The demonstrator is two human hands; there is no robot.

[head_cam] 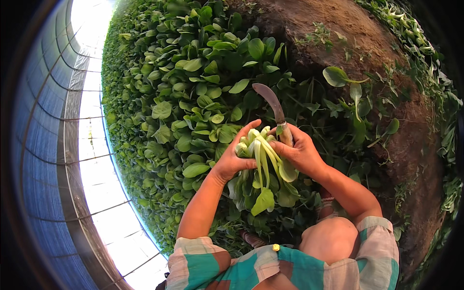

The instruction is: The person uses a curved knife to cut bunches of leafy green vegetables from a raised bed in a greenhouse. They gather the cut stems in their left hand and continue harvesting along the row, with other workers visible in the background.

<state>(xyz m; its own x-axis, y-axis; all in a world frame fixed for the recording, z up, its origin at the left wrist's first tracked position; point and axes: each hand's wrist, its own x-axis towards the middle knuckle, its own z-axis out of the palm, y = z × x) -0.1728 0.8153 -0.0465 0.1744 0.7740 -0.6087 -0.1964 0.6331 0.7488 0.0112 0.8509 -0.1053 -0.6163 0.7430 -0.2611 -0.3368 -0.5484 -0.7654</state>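
Note:
A bunch of leafy greens point(266, 174), with pale cut stem ends up and leaves hanging down, is held between both hands. My left hand point(237, 154) wraps around the stems from the left, its thumb across them. My right hand point(299, 148) grips the wooden handle point(285, 135) of a sickle-shaped knife, its thumb and fingers against outer stalks of the bunch. The knife's curved, dull metal blade point(272, 99) points up and to the left, away from the stems. Several outer stalks droop over the front of the bunch. Some fingers of both hands are hidden behind the stems.
Dense rows of growing leafy greens point(192, 108) fill the left and middle. Bare brown soil point(409, 145) with weeds and loose leaves point(335, 77) lies to the right. A bent knee point(330, 239) is below. Blue netting on a greenhouse frame point(43, 163) curves along the far left.

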